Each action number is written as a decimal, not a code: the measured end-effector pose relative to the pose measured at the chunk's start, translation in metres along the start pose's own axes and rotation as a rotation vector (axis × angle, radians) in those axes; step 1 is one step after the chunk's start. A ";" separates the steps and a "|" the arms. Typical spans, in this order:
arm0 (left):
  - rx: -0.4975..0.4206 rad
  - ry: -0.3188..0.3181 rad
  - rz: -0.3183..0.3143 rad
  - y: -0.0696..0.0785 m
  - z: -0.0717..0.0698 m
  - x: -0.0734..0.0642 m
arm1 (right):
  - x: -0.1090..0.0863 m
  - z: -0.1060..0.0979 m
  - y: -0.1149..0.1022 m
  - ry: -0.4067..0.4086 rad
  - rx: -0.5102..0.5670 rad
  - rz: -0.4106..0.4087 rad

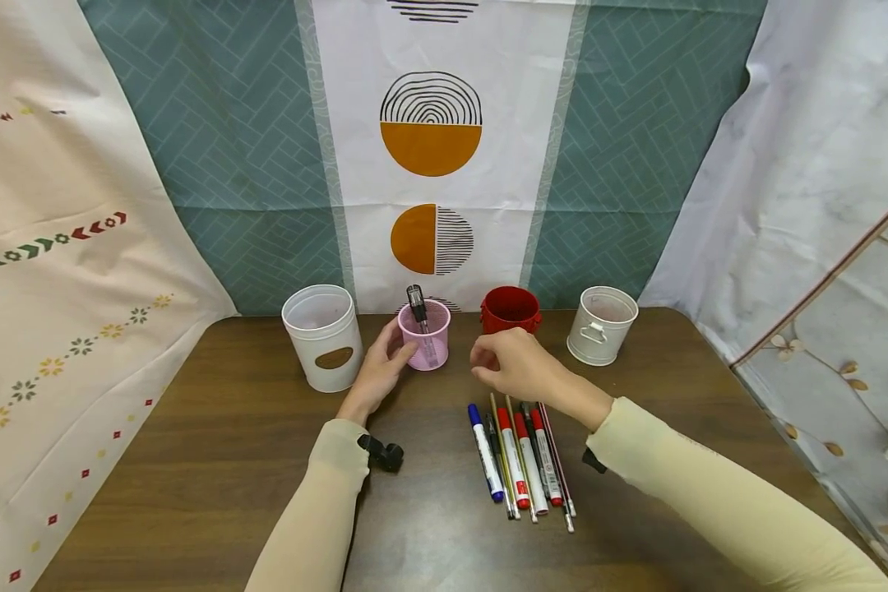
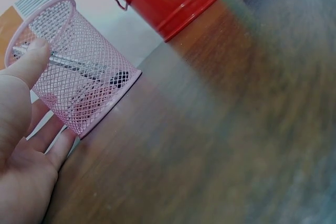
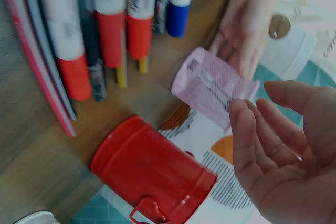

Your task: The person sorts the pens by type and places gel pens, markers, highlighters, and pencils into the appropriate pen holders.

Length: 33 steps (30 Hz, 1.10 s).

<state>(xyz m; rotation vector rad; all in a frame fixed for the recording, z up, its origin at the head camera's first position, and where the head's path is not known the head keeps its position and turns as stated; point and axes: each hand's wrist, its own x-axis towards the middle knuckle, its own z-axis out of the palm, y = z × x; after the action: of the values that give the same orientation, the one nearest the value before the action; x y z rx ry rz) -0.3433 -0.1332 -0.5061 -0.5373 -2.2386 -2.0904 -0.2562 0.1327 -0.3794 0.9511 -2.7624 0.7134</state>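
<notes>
My left hand (image 1: 380, 366) holds a pink mesh pen cup (image 2: 89, 93) from its left side, thumb on the near wall and fingers round the far side. A pen with a black cap (image 1: 418, 304) and a clear barrel leans inside the cup. My right hand (image 1: 521, 362) hovers between the red bucket (image 1: 509, 307) and a row of pens, its fingers loosely bent around nothing. In that row lie a blue-capped marker (image 1: 485, 452), several red-capped markers (image 1: 513, 456), black pens and pencils (image 1: 558, 469), side by side on the table.
A tall white bucket (image 1: 333, 362) with an oval brown label stands left of my left hand. At the back right is a smaller white bucket (image 1: 595, 333) with a handle. A patterned cloth (image 1: 429, 189) hangs behind the wooden table (image 1: 215, 460).
</notes>
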 end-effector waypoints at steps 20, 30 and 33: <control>-0.014 -0.001 -0.010 0.001 0.001 0.000 | -0.058 0.039 -0.006 -0.127 -0.103 0.100; -0.002 0.005 -0.010 0.003 0.002 -0.001 | -0.062 0.053 -0.005 -0.136 -0.112 0.109; 0.001 0.005 -0.008 0.002 0.002 -0.001 | -0.061 0.056 -0.006 -0.148 -0.104 0.119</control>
<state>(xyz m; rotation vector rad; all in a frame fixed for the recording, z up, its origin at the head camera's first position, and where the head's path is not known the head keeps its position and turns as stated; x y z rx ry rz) -0.3415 -0.1314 -0.5043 -0.5229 -2.2429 -2.0924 -0.2027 0.1355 -0.4428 0.8577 -2.9734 0.5293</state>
